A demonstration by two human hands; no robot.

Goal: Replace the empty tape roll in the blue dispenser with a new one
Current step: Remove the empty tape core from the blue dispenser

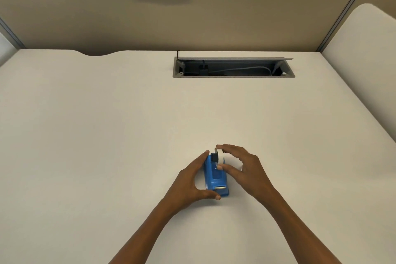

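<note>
The blue dispenser [215, 177] sits on the pale worktop [107, 135], close to the person, its cutter end toward them. The left hand [190, 182] steadies it, fingertips on the far end and thumb at the near corner, a loose grip around the left side. The right hand [240, 166] has its grip closed on a white tape roll [220, 156], held upright over the dispenser's far end against a dark hub. Farther back, a cable tray [233, 67] lies open.
</note>
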